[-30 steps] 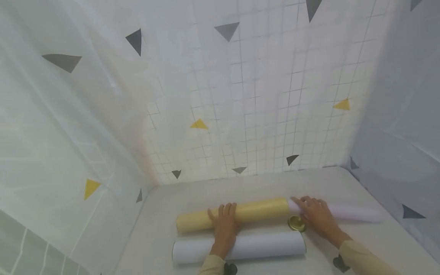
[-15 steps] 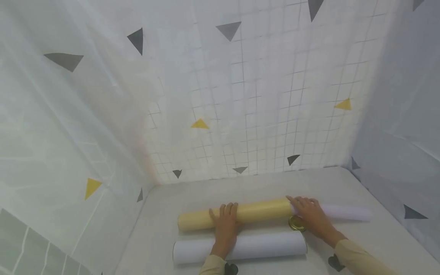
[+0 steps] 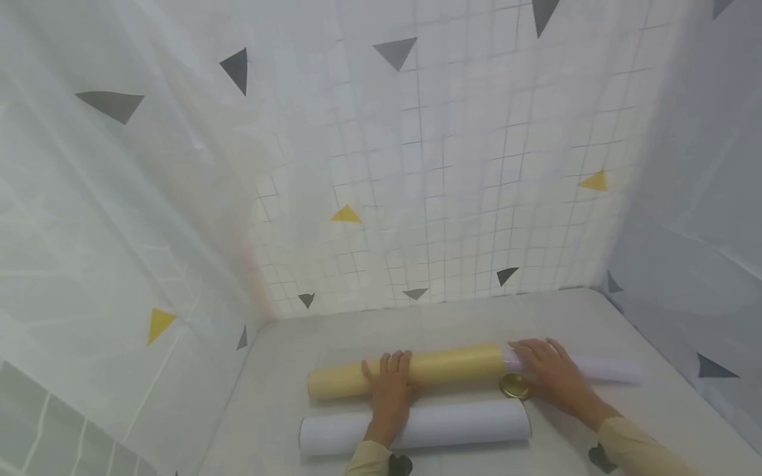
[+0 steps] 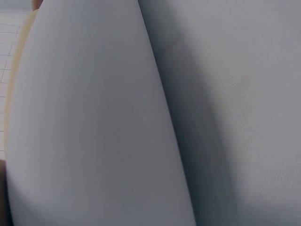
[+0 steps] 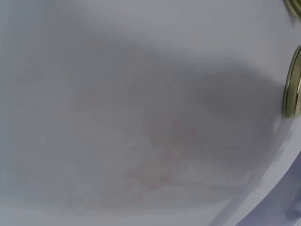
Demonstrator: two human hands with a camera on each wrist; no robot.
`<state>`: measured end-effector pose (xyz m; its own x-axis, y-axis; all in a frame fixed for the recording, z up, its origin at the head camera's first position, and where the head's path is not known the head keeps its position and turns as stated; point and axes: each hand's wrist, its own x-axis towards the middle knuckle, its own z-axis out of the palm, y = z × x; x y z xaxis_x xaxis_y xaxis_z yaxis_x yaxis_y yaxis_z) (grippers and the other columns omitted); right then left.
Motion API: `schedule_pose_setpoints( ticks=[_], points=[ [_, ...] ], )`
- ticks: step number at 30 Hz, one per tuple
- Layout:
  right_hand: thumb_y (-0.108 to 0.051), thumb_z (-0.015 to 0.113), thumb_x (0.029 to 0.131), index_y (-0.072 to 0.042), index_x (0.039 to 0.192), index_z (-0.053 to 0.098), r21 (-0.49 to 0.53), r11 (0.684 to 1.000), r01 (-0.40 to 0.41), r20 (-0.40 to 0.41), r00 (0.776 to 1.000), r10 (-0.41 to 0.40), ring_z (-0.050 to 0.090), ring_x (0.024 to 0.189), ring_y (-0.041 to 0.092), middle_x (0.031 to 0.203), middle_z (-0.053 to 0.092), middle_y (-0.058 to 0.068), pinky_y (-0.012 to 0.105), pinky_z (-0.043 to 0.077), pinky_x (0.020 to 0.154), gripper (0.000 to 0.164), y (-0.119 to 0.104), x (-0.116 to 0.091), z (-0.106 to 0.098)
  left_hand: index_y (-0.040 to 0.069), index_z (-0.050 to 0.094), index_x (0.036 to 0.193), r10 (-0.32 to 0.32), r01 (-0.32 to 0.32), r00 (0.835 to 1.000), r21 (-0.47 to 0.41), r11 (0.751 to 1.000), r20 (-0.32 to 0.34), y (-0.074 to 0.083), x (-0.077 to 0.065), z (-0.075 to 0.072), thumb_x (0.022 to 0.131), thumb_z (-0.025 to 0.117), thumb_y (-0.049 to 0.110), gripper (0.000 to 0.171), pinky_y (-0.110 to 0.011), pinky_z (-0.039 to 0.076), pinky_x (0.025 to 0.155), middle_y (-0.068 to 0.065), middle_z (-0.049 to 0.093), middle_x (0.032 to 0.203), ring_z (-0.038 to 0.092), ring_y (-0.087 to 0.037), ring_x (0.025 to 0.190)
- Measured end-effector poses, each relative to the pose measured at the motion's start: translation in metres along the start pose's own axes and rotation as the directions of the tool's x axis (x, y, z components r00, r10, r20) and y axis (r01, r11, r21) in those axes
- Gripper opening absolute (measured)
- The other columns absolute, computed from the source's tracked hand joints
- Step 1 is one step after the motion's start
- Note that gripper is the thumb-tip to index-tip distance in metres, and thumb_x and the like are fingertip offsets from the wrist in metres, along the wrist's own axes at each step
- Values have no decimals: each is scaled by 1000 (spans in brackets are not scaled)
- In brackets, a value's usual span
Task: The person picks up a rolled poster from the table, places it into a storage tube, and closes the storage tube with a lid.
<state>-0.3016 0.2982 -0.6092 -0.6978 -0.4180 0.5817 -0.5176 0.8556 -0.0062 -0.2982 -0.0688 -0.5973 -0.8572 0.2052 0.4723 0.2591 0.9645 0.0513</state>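
A yellow cardboard tube (image 3: 455,363) lies across the white surface, held down by my left hand (image 3: 389,395) with its fingers over the top. From the tube's right end sticks out a pale lilac-white paper roll (image 3: 610,369), partly inside it. My right hand (image 3: 553,373) grips this roll just right of the tube's mouth. In front lies a white tube (image 3: 464,425), passing under my left wrist; it fills much of the left wrist view (image 4: 99,117). A round gold lid (image 3: 514,386) rests between the tubes' right ends, beside my right hand.
White sheeting with grey and yellow triangles (image 3: 345,215) walls in the left, back and right sides. In the right wrist view, a gold-edged round piece (image 5: 292,87) shows at the right border, with another gold rim (image 5: 295,8) above.
The paper roll has slid left, deeper into the yellow tube. My right hand moved left to the tube's mouth, then back right along the roll. The left hand stays put.
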Motion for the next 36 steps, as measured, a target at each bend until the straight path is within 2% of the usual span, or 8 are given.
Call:
schedule_pose_setpoints(
  ticks=[4,11,19,26,34,36],
  points=[
    [-24,89,70,-9,140,58,-7,999,-35,7,999,35,54,126,37,134,63,14,65,33,112,78,9,-8,-5,23,57,137,-1,1,1000,-4,1000,-20,0,0,-1,69,90,40,77,-77,35,110,3,66,132,58,-24,126],
    [-13,91,63,-6,140,51,-124,978,-169,97,979,181,48,127,43,135,56,22,72,31,108,87,29,-25,-11,24,57,136,8,-6,999,44,999,-39,1,-1,-3,69,89,44,77,-75,39,109,5,66,130,58,-22,125],
    [-9,89,68,-1,118,63,-162,954,-252,100,958,270,53,121,47,131,61,26,74,35,105,57,28,-25,-15,22,57,136,-2,3,999,17,1000,-41,3,-2,-9,68,90,39,78,-75,37,110,3,66,132,59,-23,125],
    [-14,90,70,-5,114,66,-160,955,-251,131,953,272,57,120,44,124,66,22,73,38,105,50,18,-16,-15,24,54,139,-30,30,999,18,999,25,6,-1,-10,72,87,40,76,-75,34,114,5,64,136,57,-22,130],
    [-11,91,67,-6,119,64,-115,973,-199,94,973,210,66,108,39,115,72,17,68,43,101,59,6,-4,-15,24,56,136,-22,22,1000,33,999,-6,6,-2,-11,70,88,40,75,-73,38,111,5,65,132,58,-21,126],
    [-12,91,68,-7,119,64,-110,977,-185,89,977,195,67,107,39,114,72,16,68,43,100,58,4,-2,-15,25,56,137,-25,24,1000,28,999,9,7,-2,-9,72,88,40,75,-73,37,112,6,65,133,57,-21,127]
  ],
)
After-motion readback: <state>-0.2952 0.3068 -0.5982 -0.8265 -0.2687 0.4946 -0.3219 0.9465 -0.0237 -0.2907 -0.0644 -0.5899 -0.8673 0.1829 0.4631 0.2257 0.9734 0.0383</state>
